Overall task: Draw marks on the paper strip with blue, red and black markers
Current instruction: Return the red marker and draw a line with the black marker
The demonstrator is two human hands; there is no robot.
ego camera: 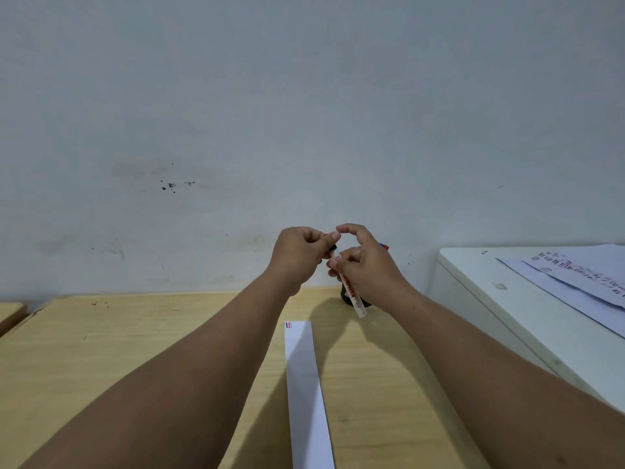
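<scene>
A long white paper strip (306,394) lies on the wooden table and runs toward me. Its far end carries a short blue mark and a red mark (288,324). Both hands are raised above the strip's far end. My right hand (368,269) holds a white marker (353,296) with red print by its barrel, its tail pointing down toward the table. My left hand (297,255) pinches the marker's black cap (333,247) at the top end. Whether the cap is on or off the marker I cannot tell.
A dark pen holder (348,296) stands behind my right hand by the wall, with blue and red marker tips (384,246) showing above the hand. A white cabinet (507,316) with printed sheets (581,275) stands at the right. The wooden table (135,333) extends to the left.
</scene>
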